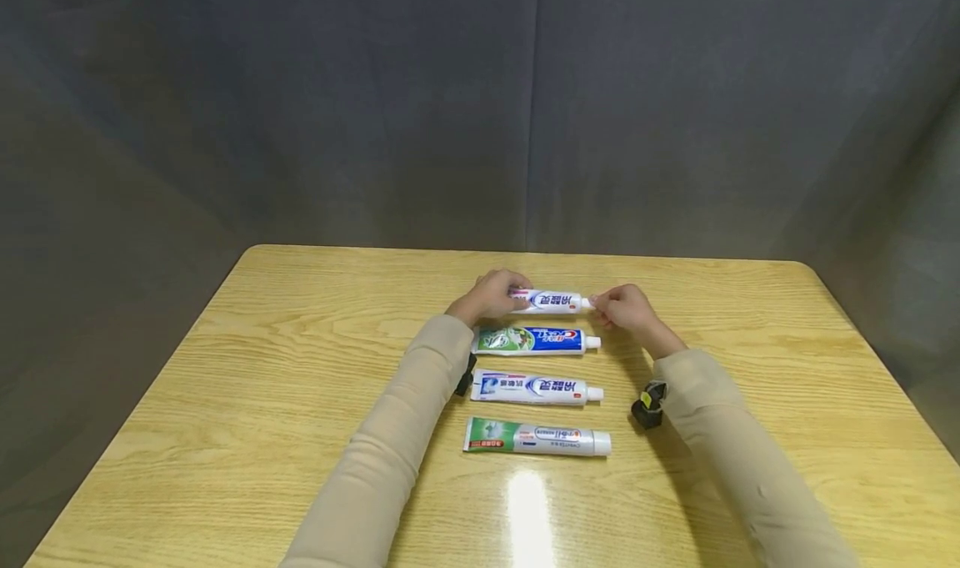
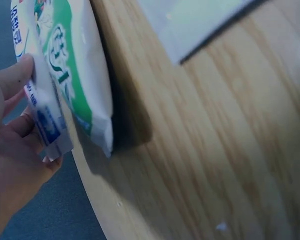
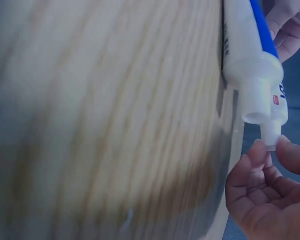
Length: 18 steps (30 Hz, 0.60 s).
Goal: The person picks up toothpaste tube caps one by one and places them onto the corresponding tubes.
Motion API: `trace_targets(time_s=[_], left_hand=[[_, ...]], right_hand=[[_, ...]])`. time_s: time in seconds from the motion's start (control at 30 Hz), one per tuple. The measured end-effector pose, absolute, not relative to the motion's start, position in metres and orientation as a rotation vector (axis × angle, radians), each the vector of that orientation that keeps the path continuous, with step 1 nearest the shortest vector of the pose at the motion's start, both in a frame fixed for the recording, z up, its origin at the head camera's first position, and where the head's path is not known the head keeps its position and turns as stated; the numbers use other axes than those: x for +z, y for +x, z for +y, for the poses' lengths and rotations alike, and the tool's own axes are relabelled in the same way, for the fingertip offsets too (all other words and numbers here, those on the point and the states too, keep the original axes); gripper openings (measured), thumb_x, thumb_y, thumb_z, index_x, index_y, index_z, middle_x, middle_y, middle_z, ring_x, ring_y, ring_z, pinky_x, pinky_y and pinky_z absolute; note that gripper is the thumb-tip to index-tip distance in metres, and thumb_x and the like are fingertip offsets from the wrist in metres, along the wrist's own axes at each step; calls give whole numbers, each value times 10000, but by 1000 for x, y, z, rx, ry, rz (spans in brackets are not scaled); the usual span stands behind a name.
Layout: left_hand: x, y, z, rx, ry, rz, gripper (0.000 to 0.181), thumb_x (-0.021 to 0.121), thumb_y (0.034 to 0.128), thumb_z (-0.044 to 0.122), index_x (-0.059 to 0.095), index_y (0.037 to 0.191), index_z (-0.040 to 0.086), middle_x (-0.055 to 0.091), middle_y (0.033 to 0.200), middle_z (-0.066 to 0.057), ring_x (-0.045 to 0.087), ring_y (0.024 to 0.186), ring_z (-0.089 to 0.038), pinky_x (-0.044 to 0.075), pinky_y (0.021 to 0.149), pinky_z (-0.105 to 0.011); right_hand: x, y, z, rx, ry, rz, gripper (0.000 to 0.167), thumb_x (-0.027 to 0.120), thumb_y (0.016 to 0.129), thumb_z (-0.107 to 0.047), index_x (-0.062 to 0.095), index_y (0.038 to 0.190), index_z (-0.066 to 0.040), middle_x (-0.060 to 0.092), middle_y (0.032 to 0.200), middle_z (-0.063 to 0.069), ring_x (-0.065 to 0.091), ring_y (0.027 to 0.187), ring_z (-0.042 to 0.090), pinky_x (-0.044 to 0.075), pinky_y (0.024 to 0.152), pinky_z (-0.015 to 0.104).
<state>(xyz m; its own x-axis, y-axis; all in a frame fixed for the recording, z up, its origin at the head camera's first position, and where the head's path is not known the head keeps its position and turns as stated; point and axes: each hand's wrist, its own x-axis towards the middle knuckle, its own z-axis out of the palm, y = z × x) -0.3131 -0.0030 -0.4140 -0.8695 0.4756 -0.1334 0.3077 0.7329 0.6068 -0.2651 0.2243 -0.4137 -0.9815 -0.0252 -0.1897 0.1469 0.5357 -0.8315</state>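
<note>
My left hand (image 1: 495,294) grips the body of the farthest toothpaste tube (image 1: 555,302), a white one with blue lettering. In the left wrist view the thumb of my left hand (image 2: 15,120) lies on the printed face of that tube (image 2: 45,110). At the tube's other end, my right hand (image 1: 626,308) pinches the small white cap (image 3: 271,136) between thumb and finger. Just nearer lies a blue and green toothpaste tube (image 1: 536,341), which neither hand holds.
Nearer on the wooden table (image 1: 300,368) lie another white and blue toothpaste tube (image 1: 532,388) and a green and white tube (image 1: 540,438). All the caps point right. A dark curtain (image 1: 375,109) hangs behind the table's far edge.
</note>
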Motion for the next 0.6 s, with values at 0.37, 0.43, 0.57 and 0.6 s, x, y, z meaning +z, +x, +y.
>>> trace_targets(time_s=[0.37, 0.43, 0.57, 0.6], left_hand=[[-415, -309, -12, 814, 641, 2603, 396, 536, 886, 54, 526, 1279, 99, 516, 1276, -47, 441, 1175, -196, 314, 1007, -349], [-415, -311, -15, 840, 694, 2601, 400, 522, 898, 54, 499, 1297, 70, 503, 1296, -63, 439, 1197, -203, 323, 1005, -331], [-411, -314, -23, 908, 733, 2613, 422, 499, 934, 119, 428, 1343, 42, 445, 1354, -91, 400, 1241, -236, 324, 1006, -339], [-409, -313, -25, 916, 726, 2626, 431, 492, 941, 149, 416, 1352, 46, 428, 1367, -94, 385, 1251, -244, 317, 1011, -349]], right_hand=[[-419, -268, 222, -1340, 133, 2626, 274, 505, 927, -113, 596, 919, 145, 584, 689, 87, 538, 587, 111, 472, 555, 235], [-419, -267, 225, -1346, 131, 2655, 294, 509, 925, -123, 596, 945, 157, 607, 711, 114, 553, 584, 112, 485, 560, 243], [-415, -263, 233, -1384, 123, 2703, 356, 498, 934, -165, 575, 1039, 167, 628, 843, 215, 594, 631, 165, 510, 600, 283], [-413, -261, 235, -1389, 118, 2711, 372, 494, 938, -183, 570, 1057, 161, 623, 877, 230, 598, 656, 180, 509, 614, 291]])
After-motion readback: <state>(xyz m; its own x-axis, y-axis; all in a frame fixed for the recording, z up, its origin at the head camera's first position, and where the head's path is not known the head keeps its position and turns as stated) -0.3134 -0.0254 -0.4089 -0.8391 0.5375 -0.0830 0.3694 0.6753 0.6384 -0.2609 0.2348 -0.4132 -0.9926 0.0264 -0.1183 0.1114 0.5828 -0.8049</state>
